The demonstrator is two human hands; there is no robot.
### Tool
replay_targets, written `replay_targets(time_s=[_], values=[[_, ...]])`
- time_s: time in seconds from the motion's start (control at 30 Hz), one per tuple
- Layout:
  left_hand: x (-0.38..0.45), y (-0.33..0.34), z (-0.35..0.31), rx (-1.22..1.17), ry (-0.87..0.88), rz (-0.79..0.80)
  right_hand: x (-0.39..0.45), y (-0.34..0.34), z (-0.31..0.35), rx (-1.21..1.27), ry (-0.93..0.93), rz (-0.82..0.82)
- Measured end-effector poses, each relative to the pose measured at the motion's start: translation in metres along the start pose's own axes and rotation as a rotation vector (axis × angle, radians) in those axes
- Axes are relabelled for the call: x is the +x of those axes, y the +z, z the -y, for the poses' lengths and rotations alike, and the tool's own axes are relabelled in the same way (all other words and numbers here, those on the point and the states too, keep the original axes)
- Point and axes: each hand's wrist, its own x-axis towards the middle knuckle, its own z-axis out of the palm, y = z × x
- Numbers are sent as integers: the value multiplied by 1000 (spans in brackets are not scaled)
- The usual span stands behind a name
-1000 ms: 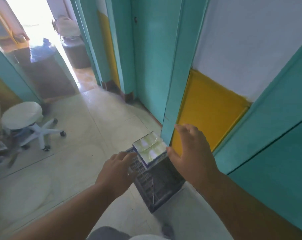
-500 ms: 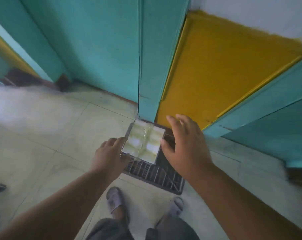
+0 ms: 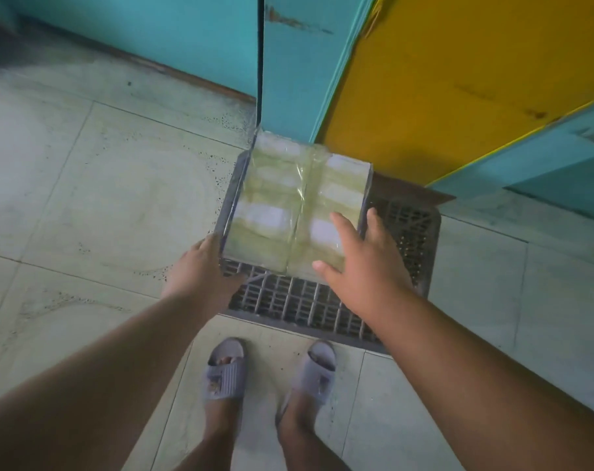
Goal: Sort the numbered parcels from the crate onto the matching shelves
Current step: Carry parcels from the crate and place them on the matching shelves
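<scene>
A grey lattice crate (image 3: pixel 299 302) stands on the tiled floor against the wall. In its far left part lies a flat parcel (image 3: pixel 288 202) wrapped in shiny clear tape, with pale labels showing through; no number is readable. My left hand (image 3: pixel 200 266) is at the parcel's near left corner, fingers curled round its edge with the tips hidden. My right hand (image 3: pixel 363 266) hovers flat over the parcel's near right corner, fingers spread and holding nothing. No shelves are in view.
A teal door post (image 3: pixel 295 62) and a yellow wall panel (image 3: pixel 441 79) rise right behind the crate. My feet in grey slippers (image 3: pixel 225 368) stand just in front of it. Pale floor tiles (image 3: pixel 101 198) stretch to the left.
The view has tilted down from the corridor to the crate at my feet. Both hands have come lower and closer; the left now wraps the parcel's corner, the right covers its top.
</scene>
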Motion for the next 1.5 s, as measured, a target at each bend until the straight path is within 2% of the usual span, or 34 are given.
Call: replay_targets(time_s=[0.1, 0.23, 0.4, 0.53, 0.63, 0.67, 0.77, 0.83, 0.9, 0.97, 1.03, 1.13, 1.2, 1.27, 1.37, 1.5], values=[[10, 8, 2, -148, -14, 16, 15, 17, 2, 135, 107, 100], [-14, -20, -14, -322, 0, -24, -6, -17, 9, 294, 136, 4], [-103, -114, -75, -589, 4, -69, -94, -146, 20, 429, 40, -196], [-190, -202, -138, -700, 30, -182, -181, -258, 37, 599, -69, -307], [-244, -266, -177, -774, 15, -185, -231, -313, 46, 688, -66, -414], [-259, -284, -187, -810, 52, -159, -244, -326, 48, 714, -35, -450], [-286, -315, -203, -911, 302, -33, -275, -357, 48, 798, 122, -595], [-295, -324, -207, -850, 498, 118, -295, -369, 44, 824, 235, -694], [-304, -324, -214, -723, 659, 285, -316, -375, 39, 815, 318, -754], [-308, -319, -224, -662, 705, 338, -340, -375, 33, 803, 351, -796], [-318, -312, -238, -637, 704, 322, -370, -374, 28, 840, 293, -813], [-337, -298, -264, -558, 679, 176, -420, -375, 21, 820, 202, -671], [-351, -287, -280, -503, 664, 103, -446, -372, 8, 747, 223, -633], [-365, -273, -298, -507, 688, 188, -469, -368, -13, 699, 322, -705], [-390, -237, -325, -590, 721, 408, -505, -357, -53, 734, 447, -842], [-430, -155, -350, -571, 717, 448, -557, -333, -124, 858, 575, -1083]])
